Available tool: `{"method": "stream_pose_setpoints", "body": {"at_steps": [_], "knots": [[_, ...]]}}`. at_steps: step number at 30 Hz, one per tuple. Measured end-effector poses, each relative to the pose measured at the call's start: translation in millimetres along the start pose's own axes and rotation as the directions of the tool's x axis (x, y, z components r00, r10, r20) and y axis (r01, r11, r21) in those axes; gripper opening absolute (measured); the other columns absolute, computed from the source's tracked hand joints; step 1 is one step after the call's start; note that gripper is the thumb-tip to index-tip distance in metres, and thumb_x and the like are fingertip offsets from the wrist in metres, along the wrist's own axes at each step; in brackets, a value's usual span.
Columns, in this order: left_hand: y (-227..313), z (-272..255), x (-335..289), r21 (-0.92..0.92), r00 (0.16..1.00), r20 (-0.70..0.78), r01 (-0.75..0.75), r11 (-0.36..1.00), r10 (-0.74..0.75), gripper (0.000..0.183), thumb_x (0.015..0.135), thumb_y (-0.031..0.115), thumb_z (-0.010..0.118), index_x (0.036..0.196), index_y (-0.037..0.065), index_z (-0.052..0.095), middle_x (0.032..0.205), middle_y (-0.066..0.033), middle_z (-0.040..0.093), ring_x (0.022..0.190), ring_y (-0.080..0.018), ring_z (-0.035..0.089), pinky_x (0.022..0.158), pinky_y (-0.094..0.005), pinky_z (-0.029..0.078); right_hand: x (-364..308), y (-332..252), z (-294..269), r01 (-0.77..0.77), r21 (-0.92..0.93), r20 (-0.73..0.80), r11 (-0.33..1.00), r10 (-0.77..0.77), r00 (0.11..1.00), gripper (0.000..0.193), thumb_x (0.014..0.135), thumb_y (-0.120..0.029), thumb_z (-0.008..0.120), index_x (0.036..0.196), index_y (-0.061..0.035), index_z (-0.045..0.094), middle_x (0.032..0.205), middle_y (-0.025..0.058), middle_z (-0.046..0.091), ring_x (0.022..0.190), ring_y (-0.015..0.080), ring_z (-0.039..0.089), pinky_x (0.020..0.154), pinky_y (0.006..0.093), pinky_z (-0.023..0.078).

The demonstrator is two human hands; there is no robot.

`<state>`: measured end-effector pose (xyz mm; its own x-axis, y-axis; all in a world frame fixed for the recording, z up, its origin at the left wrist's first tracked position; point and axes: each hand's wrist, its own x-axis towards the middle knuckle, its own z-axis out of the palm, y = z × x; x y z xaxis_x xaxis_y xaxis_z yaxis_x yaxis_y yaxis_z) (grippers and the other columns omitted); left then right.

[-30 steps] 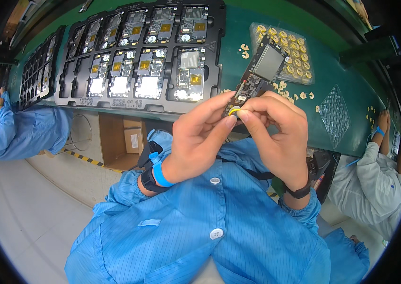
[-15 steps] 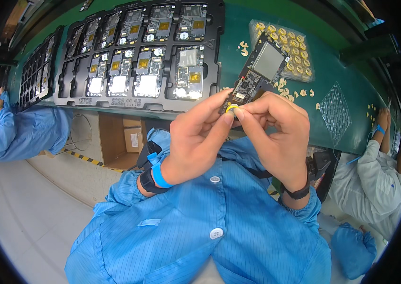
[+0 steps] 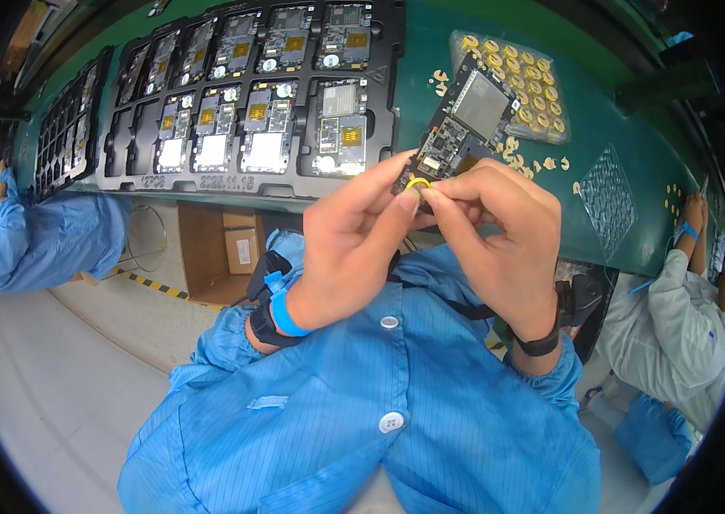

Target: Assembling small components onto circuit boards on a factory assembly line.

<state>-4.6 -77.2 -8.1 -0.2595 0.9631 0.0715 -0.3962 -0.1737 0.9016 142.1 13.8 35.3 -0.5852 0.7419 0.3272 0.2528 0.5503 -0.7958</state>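
A black circuit board [image 3: 474,109] with a silver shield plate slants up and right between my two hands. My left hand [image 3: 354,231] is closed around its lower end, fingers behind and thumb in front. At that end sits a small round coin cell [image 3: 418,182] with a yellow rim. My right hand [image 3: 504,236] is closed in a pinch at the right side of the cell, its fingers also against the board's edge. Both thumb tips meet at the cell, hiding part of it. Whether the cell lies flat on the board, I cannot tell.
A black tray [image 3: 247,182] of circuit boards stands at the left, with another tray [image 3: 47,163] beyond it. A clear tray of yellow coin cells [image 3: 542,128] lies behind the board. Small cream pieces [image 3: 512,158] and an empty clear tray [image 3: 606,206] lie on the green bench. Co-workers sit at both sides.
The board has shifted slightly left and up. The coin cell now lies more over the board's lower end, with both thumbs still at it.
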Motion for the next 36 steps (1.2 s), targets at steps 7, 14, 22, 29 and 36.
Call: {"method": "stream_pose_setpoints", "body": {"at_steps": [7, 14, 22, 29, 36], "knots": [[-4, 0, 3, -0.069, 1.0, -0.007, 0.0, 0.998, 0.0, 0.041, 0.108, -0.003, 0.053, 0.148, -0.009, 0.049, 0.129, -0.0166, 0.07, 0.116, -0.0201, 0.071, 0.099, -0.0344, 0.062, -1, -2, 1, -0.045, 0.033, -0.019, 0.998, 0.046, 0.999, 0.006, 0.088, -0.001, 0.077, 0.09, -0.0004, 0.072, 0.076, 0.0091, 0.065, 0.06, 0.0201, 0.063, 0.053, 0.0321, 0.047], [-6, -1, 5, -0.081, 1.0, -0.01, 0.016, 0.997, -0.017, 0.038, 0.107, -0.004, 0.054, 0.145, -0.009, 0.051, 0.129, -0.016, 0.07, 0.117, -0.0208, 0.07, 0.097, -0.0329, 0.063, -1, 0, 0, -0.025, -0.016, -0.011, 1.0, 0.025, 1.0, 0.007, 0.088, -0.001, 0.076, 0.095, -0.0013, 0.074, 0.078, 0.0095, 0.064, 0.064, 0.022, 0.063, 0.057, 0.0332, 0.048], [0, 1, 7, -0.124, 0.999, -0.015, 0.036, 0.992, -0.039, 0.035, 0.107, -0.005, 0.053, 0.141, -0.01, 0.053, 0.129, -0.0167, 0.07, 0.117, -0.0221, 0.071, 0.098, -0.0352, 0.063, 0, 5, 2, 0.036, -0.047, -0.021, 0.998, -0.037, 0.999, 0.009, 0.088, -0.001, 0.075, 0.097, -0.0013, 0.074, 0.079, 0.0107, 0.062, 0.066, 0.0264, 0.063, 0.058, 0.0354, 0.048], [-4, -4, 6, -0.156, 0.999, -0.002, 0.043, 0.987, -0.044, 0.034, 0.107, -0.006, 0.052, 0.141, -0.01, 0.053, 0.129, -0.0172, 0.069, 0.118, -0.0232, 0.07, 0.1, -0.0369, 0.063, 2, 11, 7, 0.098, -0.065, -0.025, 0.993, -0.099, 0.995, 0.011, 0.088, 0.001, 0.075, 0.099, -0.001, 0.077, 0.079, 0.01, 0.064, 0.065, 0.0228, 0.063, 0.058, 0.0332, 0.048], [-2, -5, 5, -0.158, 0.998, 0.004, 0.059, 0.986, -0.059, 0.035, 0.107, -0.006, 0.052, 0.141, -0.01, 0.053, 0.13, -0.0164, 0.069, 0.12, -0.0219, 0.069, 0.1, -0.0358, 0.063, 2, 9, 9, 0.114, -0.079, -0.035, 0.99, -0.117, 0.993, 0.011, 0.087, 0.001, 0.076, 0.097, -0.0015, 0.079, 0.077, 0.0086, 0.065, 0.065, 0.0199, 0.063, 0.058, 0.0312, 0.047]]}}
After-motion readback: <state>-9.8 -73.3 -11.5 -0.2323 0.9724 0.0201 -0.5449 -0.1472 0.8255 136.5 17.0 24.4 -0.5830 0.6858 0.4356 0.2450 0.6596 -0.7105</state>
